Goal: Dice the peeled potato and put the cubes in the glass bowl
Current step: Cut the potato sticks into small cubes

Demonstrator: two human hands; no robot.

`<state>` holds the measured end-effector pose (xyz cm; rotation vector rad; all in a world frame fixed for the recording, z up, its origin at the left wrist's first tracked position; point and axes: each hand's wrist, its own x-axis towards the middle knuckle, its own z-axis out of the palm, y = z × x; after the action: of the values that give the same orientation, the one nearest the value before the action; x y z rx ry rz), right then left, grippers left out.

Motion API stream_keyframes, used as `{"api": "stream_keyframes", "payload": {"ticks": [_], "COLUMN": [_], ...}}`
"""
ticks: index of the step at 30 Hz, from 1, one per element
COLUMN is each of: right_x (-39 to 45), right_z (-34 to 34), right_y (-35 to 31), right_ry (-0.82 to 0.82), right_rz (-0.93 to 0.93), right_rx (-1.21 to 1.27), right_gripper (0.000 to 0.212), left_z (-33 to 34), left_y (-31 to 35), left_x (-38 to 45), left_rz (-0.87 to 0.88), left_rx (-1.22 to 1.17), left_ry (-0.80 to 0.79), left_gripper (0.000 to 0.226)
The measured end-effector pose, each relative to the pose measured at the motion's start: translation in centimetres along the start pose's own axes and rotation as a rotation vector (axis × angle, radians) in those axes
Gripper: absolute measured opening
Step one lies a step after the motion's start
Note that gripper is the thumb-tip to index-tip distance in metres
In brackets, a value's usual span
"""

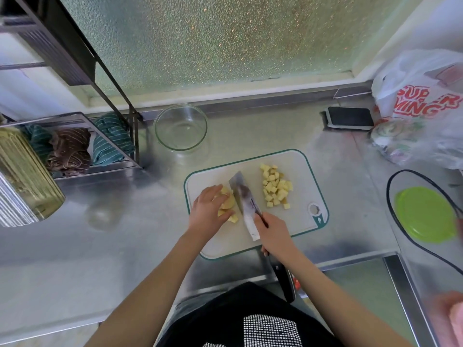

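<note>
Worked at a white cutting board (295, 221) with a teal rim, set on a steel counter (112, 259). Left hand (208, 210) laid flat, fingers curled over the uncut potato pieces (226, 202) at the board's left side, pressing them down. Right hand (274, 232) wrapped tight around the handle of a broad cleaver (244, 201), blade standing just right of the held potato, edge down on the board. Pile of finished cubes (275, 189) gathered on the right half of the board, well apart from the blade. Glass bowl (181, 127) stood beyond the board's far left corner, upright and holding no cubes. Green lid (426, 215) lay off to the right, near a plastic bag (421, 103).
</note>
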<state>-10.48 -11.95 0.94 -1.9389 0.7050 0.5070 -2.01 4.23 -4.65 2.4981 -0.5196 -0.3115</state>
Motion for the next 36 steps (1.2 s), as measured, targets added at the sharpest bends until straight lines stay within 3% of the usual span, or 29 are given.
{"api": "stream_keyframes", "payload": {"ticks": [10, 16, 21, 25, 29, 36], "right_x": [-0.8, -0.6, -0.1, 0.0, -0.1, -0.5], "right_z": [-0.6, -0.9, -0.9, -0.8, -0.3, 0.1], "right_y": [1.5, 1.4, 0.9, 0.6, 0.5, 0.6], "right_ry": [0.134, 0.134, 0.144, 0.142, 0.139, 0.154], "right_rz": [0.054, 0.069, 0.081, 0.08, 0.098, 0.107], "right_rx": [0.106, 0.137, 0.152, 0.117, 0.109, 0.086], "right_gripper": [0.035, 0.036, 0.036, 0.038, 0.038, 0.037], "left_z": [-0.5, -1.1, -1.4, -0.9, -0.1, 0.3], "left_y": [-0.9, -1.9, -2.9, -3.5, -3.5, -4.1], "left_x": [2.6, 2.7, 0.2, -2.1, -2.8, -4.0], "left_rz": [0.271, 0.35, 0.255, 0.305, 0.334, 0.365], "left_rx": [0.181, 0.136, -0.087, 0.032, 0.135, 0.003], "left_ry": [-0.131, -0.265, -0.153, -0.058, -0.033, -0.092], "left_gripper": [0.025, 0.036, 0.056, 0.063, 0.063, 0.047]}}
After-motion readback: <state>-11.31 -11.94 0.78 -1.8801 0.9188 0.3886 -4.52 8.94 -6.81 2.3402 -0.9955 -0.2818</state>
